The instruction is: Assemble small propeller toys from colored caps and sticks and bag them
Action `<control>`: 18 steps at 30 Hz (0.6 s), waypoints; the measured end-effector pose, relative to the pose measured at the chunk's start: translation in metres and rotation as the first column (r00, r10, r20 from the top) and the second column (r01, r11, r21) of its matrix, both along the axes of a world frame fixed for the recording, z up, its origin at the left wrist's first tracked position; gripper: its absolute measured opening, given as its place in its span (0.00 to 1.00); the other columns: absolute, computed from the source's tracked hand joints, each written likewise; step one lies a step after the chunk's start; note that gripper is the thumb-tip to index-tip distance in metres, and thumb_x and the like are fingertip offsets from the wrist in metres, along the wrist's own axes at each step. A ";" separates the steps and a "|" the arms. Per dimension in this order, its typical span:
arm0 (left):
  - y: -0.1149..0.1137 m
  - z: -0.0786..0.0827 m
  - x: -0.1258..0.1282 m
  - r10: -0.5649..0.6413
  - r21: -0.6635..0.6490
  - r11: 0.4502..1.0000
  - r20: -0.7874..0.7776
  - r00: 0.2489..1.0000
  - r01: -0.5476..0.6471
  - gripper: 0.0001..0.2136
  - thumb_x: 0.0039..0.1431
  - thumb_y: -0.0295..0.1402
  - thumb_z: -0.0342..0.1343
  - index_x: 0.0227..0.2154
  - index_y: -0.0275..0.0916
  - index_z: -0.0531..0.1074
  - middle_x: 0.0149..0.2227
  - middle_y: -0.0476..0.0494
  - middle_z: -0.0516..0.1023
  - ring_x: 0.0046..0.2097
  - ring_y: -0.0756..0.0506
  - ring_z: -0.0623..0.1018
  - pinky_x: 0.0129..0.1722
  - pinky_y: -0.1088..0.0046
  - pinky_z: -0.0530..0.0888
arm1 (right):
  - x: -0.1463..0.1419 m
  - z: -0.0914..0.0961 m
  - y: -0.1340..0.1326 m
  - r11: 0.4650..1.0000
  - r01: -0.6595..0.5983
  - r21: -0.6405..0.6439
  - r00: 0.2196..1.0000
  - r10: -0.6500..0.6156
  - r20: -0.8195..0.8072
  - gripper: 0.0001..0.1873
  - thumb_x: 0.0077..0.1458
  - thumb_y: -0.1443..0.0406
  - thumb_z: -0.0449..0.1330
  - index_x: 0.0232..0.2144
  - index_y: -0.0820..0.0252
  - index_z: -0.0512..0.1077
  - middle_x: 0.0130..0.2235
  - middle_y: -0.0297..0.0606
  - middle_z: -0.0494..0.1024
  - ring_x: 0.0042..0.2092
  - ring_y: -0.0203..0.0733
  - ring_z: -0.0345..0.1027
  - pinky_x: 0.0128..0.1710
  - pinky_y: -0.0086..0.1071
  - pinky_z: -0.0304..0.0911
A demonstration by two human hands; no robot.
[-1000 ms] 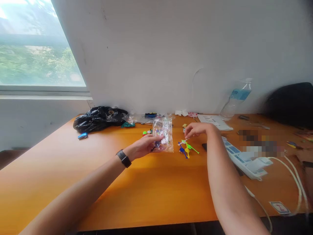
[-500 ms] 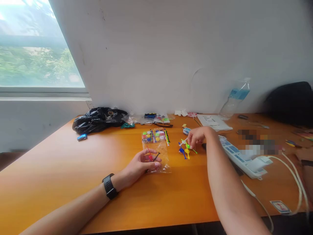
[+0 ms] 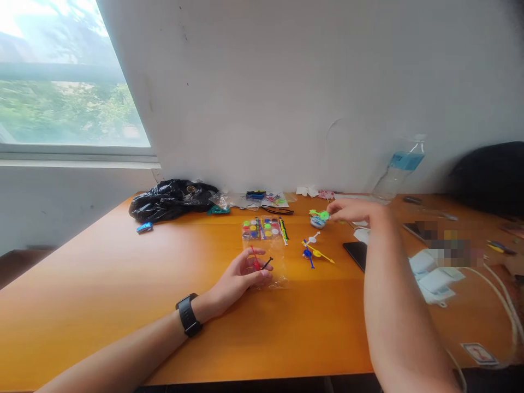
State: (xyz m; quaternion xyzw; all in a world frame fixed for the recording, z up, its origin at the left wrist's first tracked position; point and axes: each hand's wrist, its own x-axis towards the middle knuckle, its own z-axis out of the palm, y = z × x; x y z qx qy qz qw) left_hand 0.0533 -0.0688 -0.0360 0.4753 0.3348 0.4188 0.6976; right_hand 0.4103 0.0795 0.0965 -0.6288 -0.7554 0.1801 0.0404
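My left hand [image 3: 237, 278] rests on the table with fingers curled around a red arrow spinner [image 3: 257, 265] and a black arrow spinner [image 3: 267, 263]. Under and beside its fingers lies a clear plastic bag [image 3: 278, 281], and coloured discs [image 3: 252, 229] show at the bag's far end. My right hand [image 3: 347, 209] pinches a green arrow spinner [image 3: 324, 215] above a small white-and-blue object [image 3: 317, 222]. Closer to me lie a white arrow spinner [image 3: 313, 239], a blue arrow spinner [image 3: 308, 255] and a yellow arrow spinner [image 3: 326, 257]; the blue and yellow ones overlap.
A black plastic bag [image 3: 167, 202] and a small blue packet [image 3: 144, 227] are at the back left. Right of the spinners lies a dark phone-like slab [image 3: 355, 254]. Beyond my right forearm are white plugs [image 3: 436, 278] with cables and a clear bottle [image 3: 393, 174].
My right hand has moved away from me with the green spinner, off the group of spinners. The white, blue and yellow ones stay on the table. My left hand keeps its hold.
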 end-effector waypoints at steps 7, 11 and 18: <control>-0.002 0.003 0.001 0.006 0.009 1.000 0.014 1.000 -0.006 0.29 0.54 0.38 0.74 0.56 0.45 0.67 0.50 0.41 0.74 0.49 0.40 0.79 0.47 0.57 0.80 | -0.065 0.051 -0.044 0.944 -0.129 0.304 0.919 0.229 -0.320 0.22 0.57 0.45 0.63 0.41 0.54 0.79 0.36 0.38 0.80 0.40 0.47 0.70 0.43 0.36 0.63; -0.002 0.002 0.001 -0.003 0.015 1.000 -0.012 1.000 0.003 0.31 0.51 0.37 0.75 0.55 0.45 0.67 0.49 0.41 0.73 0.48 0.40 0.79 0.44 0.61 0.80 | -0.108 0.065 -0.068 0.886 -0.305 0.350 0.862 0.413 -0.295 0.18 0.64 0.51 0.57 0.42 0.55 0.79 0.40 0.38 0.81 0.41 0.46 0.69 0.42 0.35 0.61; 0.000 -0.003 -0.001 -0.008 0.116 0.993 -0.076 0.997 0.017 0.32 0.52 0.35 0.75 0.57 0.45 0.66 0.49 0.41 0.74 0.49 0.40 0.79 0.48 0.61 0.79 | -0.153 0.049 -0.068 0.875 -0.425 0.230 0.885 0.455 -0.094 0.08 0.62 0.65 0.57 0.39 0.57 0.77 0.35 0.38 0.80 0.32 0.39 0.65 0.32 0.32 0.54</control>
